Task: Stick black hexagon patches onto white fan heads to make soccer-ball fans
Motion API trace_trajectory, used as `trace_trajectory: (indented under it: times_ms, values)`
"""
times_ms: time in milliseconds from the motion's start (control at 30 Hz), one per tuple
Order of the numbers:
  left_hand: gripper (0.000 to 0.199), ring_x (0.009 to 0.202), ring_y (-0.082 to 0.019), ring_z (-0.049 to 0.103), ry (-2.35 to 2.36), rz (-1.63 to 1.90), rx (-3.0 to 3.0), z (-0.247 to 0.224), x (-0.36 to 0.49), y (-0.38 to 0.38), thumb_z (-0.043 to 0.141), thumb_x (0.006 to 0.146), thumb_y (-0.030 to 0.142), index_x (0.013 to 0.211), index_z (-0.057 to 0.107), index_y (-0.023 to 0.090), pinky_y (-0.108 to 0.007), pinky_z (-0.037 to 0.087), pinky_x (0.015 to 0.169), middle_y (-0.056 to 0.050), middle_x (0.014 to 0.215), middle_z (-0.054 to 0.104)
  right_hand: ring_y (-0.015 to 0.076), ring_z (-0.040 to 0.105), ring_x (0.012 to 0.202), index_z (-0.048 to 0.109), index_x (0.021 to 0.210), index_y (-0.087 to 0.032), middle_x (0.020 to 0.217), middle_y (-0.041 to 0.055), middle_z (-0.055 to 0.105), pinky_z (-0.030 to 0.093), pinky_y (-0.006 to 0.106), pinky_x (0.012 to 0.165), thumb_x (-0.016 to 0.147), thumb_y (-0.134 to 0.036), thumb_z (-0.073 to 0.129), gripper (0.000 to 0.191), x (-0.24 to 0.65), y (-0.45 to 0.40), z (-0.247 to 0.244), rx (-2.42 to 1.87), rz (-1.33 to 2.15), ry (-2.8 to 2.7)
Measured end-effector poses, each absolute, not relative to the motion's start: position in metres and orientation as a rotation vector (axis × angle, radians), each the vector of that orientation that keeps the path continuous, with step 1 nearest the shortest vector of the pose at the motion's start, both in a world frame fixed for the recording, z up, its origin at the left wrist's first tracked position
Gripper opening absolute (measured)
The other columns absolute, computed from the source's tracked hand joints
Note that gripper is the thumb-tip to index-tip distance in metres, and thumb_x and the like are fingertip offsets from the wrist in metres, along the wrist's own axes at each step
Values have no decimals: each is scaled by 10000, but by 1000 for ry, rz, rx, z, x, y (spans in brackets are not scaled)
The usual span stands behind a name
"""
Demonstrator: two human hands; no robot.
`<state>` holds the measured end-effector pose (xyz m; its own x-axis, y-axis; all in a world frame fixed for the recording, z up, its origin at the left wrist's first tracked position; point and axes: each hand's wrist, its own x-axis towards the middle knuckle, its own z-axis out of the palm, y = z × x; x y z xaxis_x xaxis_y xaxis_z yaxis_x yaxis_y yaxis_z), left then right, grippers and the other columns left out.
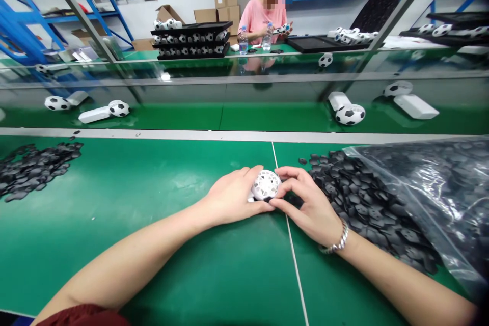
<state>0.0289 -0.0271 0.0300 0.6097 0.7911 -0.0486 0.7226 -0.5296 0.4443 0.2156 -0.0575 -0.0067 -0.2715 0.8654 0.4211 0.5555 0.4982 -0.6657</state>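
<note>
A white soccer-ball-shaped shell (pixel 266 185) with many cut-outs in its face is held just above the green table. My left hand (pixel 235 194) wraps round its left side, thumb along the near edge and fingers at the far edge. A small white part shows below the left palm. At the right edge, the curved fingers and thumb of my right hand (pixel 305 201) press against the shell. A dark patch shows at its lower edge by the right thumb; whether the fingertips also pinch a small black piece is hidden.
A heap of small black pieces (pixel 355 198) and a clear plastic bag (pixel 439 178) of them lie at right; another heap (pixel 38 165) lies far left. Beyond the white ledge (pixel 171 133), soccer-ball items with white handles (pixel 95 114) rest on a green belt (pixel 244 116). A co-worker (pixel 263 15) sits opposite, near stacked black trays (pixel 191 41).
</note>
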Motion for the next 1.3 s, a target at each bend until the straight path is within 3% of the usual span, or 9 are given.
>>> trace_trajectory:
  times_ms: [133,233,533,700,867,967,1067,1300]
  values:
    - [587,945,-253,558,1199,236,2436,32,30,-28,499,752,560,1203,397,199,-353,470,738,-82,1060,579,231,510,1073,406,1145,-220,1238,119,465,489,391,833,781,-301,579,412,216,-59,-12,-1197,716,-1919]
    - [544,918,-246,564,1192,237,2460,33,30,-28,494,760,553,1169,415,203,-346,468,721,-72,1023,591,221,537,1036,351,1238,-226,1215,105,499,500,376,824,799,-310,554,491,216,-60,-14,-1217,787,-1943]
    - [615,966,-253,554,1243,222,2506,30,31,-28,490,758,570,1220,376,181,-360,460,784,-82,1058,582,205,566,950,410,1192,-213,1147,87,546,514,341,772,775,-317,577,461,218,-54,-5,-1218,711,-2012]
    - [491,898,-239,571,1203,215,2521,32,33,-28,470,789,517,1139,434,174,-340,465,729,-75,990,602,184,592,827,421,1182,-183,1147,115,549,522,339,720,791,-296,550,426,215,-56,-5,-1225,627,-2033]
    - [547,979,-247,554,1232,186,2490,33,31,-27,519,751,497,1206,399,218,-357,463,782,-54,1094,585,183,583,889,508,1083,-202,1048,78,592,515,324,732,805,-300,538,296,223,-48,0,-1208,705,-1957]
    - [592,1059,-254,519,1264,135,2521,33,28,-24,541,730,361,1274,354,220,-368,435,857,-60,1198,540,179,576,831,598,911,-193,913,67,602,505,317,685,813,-296,531,158,239,-37,5,-1318,469,-1894]
    - [587,1040,-274,514,1285,73,2599,33,26,-20,472,714,183,1290,358,186,-395,426,834,-84,1191,550,191,558,801,635,818,-185,809,65,602,475,359,728,813,-264,540,123,253,-30,4,-1427,186,-1948]
    - [642,1061,-256,476,1222,81,2627,31,25,-17,403,695,71,1320,324,195,-403,383,846,-68,1235,526,211,494,830,657,944,-148,879,86,635,422,368,785,839,-264,516,211,247,-28,-7,-1285,-56,-2453]
